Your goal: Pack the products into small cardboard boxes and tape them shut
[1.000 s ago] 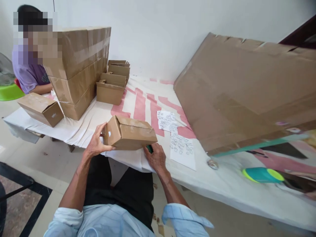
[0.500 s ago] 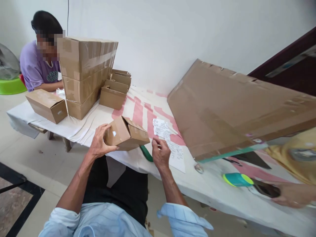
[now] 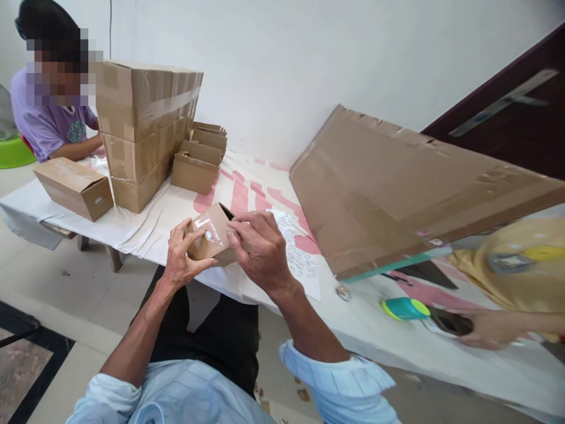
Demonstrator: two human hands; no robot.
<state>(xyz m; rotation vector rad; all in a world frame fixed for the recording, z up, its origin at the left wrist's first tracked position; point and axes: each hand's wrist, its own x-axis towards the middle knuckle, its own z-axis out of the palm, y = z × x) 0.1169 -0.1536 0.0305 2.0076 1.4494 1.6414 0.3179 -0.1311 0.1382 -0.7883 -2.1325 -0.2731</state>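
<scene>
While the left hand (image 3: 182, 262) grips the small cardboard box (image 3: 206, 240) at its taped end, the right hand (image 3: 259, 250) curls over the open end; closing it likely calls for steady counter-pressure.

Left hand (image 3: 182, 259) and right hand (image 3: 259, 250) close together (fingers curled)

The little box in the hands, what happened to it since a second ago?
The right hand came up off the table and took hold of the small box from above. The box swung round, its end now facing the camera. The left hand kept gripping that end. The box stack and the big cardboard sheet stayed put.
</scene>
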